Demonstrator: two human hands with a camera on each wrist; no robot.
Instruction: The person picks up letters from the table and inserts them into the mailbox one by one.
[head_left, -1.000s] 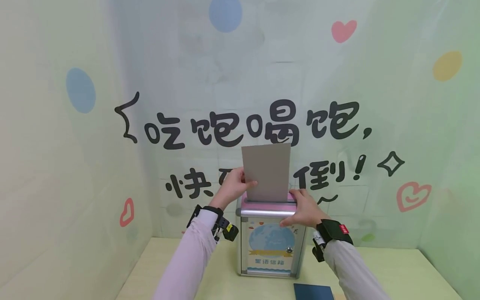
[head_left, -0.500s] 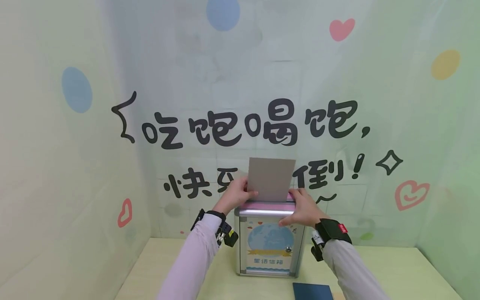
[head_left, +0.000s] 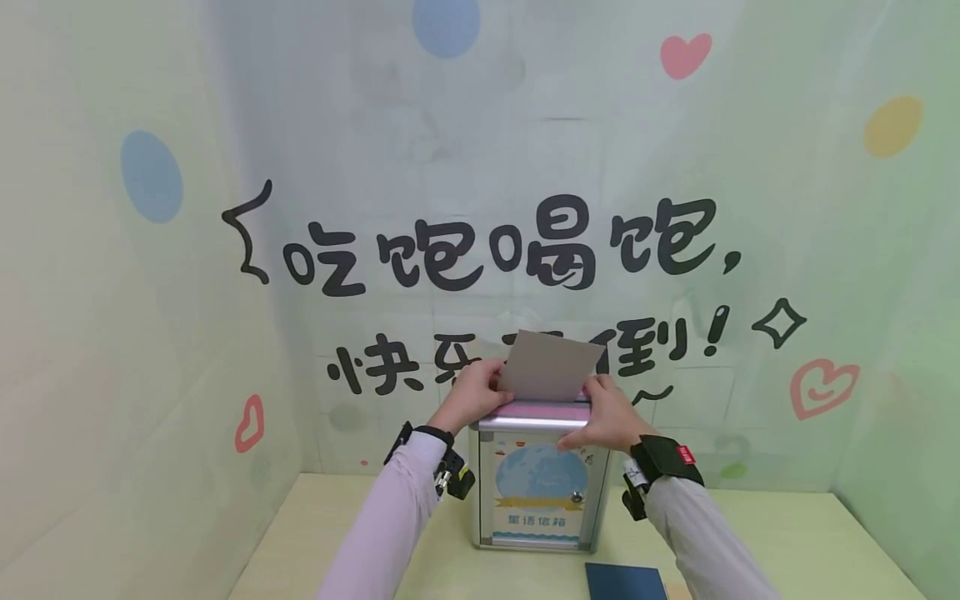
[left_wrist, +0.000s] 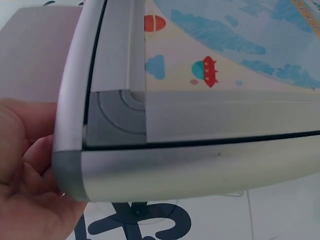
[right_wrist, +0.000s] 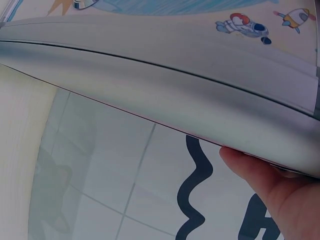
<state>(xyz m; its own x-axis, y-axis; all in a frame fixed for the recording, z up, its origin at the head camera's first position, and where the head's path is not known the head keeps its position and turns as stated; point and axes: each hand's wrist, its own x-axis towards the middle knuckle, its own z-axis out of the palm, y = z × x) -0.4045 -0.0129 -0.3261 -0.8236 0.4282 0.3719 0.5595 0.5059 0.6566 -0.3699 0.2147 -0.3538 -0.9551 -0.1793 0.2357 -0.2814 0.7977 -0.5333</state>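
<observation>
A grey card [head_left: 549, 367] stands tilted in the slot on top of a silver letter box [head_left: 534, 508] with a pink lid and a globe picture on its front. My left hand [head_left: 471, 393] pinches the card's left edge just above the lid. My right hand [head_left: 606, 417] rests on the box's top right corner, thumb along the front rim. In the left wrist view the box's corner [left_wrist: 75, 165] fills the frame, with the card [left_wrist: 40, 60] behind it. The right wrist view shows the box's top rim [right_wrist: 165, 85] and a fingertip [right_wrist: 270, 185].
The box stands on a pale green table [head_left: 810, 550] against a decorated wall with large black characters. A dark blue booklet [head_left: 626, 582] lies on the table in front of the box, at the lower edge of the head view.
The grey card has sunk lower into the box's slot and now leans to the right. My left hand has followed it down; my right hand has stayed on the box.
</observation>
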